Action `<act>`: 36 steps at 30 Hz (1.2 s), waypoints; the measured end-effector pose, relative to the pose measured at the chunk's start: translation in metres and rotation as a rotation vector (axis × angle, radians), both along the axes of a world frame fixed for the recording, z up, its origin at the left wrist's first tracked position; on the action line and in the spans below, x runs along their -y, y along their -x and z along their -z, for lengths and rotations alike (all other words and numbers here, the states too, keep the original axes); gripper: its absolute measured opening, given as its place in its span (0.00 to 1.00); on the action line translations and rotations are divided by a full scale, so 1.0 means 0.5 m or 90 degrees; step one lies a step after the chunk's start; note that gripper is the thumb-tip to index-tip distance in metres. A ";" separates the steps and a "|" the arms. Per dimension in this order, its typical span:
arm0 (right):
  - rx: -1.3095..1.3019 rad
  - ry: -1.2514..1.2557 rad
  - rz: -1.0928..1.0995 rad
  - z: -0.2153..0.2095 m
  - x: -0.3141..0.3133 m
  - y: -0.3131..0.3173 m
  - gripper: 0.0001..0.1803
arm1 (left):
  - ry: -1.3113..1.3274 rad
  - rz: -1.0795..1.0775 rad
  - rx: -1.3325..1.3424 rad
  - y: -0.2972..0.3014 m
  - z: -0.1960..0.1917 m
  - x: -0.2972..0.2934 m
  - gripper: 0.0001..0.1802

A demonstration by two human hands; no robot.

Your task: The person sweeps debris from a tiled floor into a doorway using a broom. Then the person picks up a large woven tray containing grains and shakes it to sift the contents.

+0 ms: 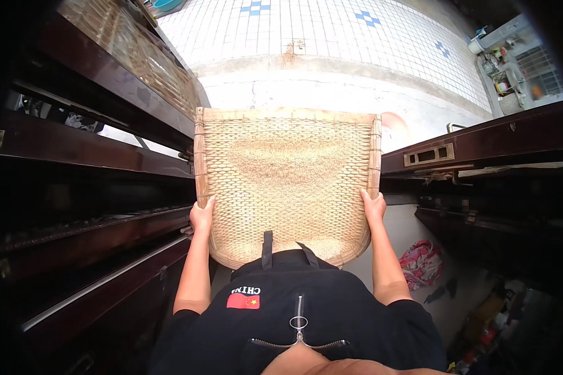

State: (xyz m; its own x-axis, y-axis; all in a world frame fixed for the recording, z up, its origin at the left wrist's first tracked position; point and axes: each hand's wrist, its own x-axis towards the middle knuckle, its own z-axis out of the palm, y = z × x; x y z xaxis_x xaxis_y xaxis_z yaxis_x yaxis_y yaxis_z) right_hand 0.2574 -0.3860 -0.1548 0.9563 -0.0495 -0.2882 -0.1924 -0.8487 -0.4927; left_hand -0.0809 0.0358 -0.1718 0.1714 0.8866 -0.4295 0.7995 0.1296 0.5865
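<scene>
In front of my body I hold a wide woven winnowing basket (pixel 376 150) with a wooden rim. A layer of small tan grain (pixel 288 153) lies spread over its far and middle part. My left hand (pixel 201 214) is closed round the left rim, with the thumb on the inner side. On the right rim my right hand (pixel 373 206) grips in the same way, roughly level with the left. The near curved end of the basket is against my waist, partly hidden by my dark top. Most of my fingers are hidden under the rim.
Dark wooden doors stand close on both sides, the right one (pixel 481 140) with a metal lock plate. Ahead lie pale concrete and a white tiled floor (pixel 331 37). A pink patterned cloth (pixel 421 264) lies at lower right; a cluttered counter (pixel 519 69) is at far right.
</scene>
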 end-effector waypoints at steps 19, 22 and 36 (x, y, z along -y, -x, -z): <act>0.057 -0.006 -0.013 -0.024 -0.028 0.013 0.31 | -0.034 -0.018 0.002 -0.003 -0.060 0.002 0.26; 0.065 -0.112 0.027 -0.112 -0.036 0.013 0.29 | -0.094 -0.039 0.101 -0.019 -0.161 0.017 0.23; 0.038 -0.048 -0.001 0.007 -0.023 0.008 0.31 | -0.033 0.003 -0.040 -0.032 -0.105 0.001 0.29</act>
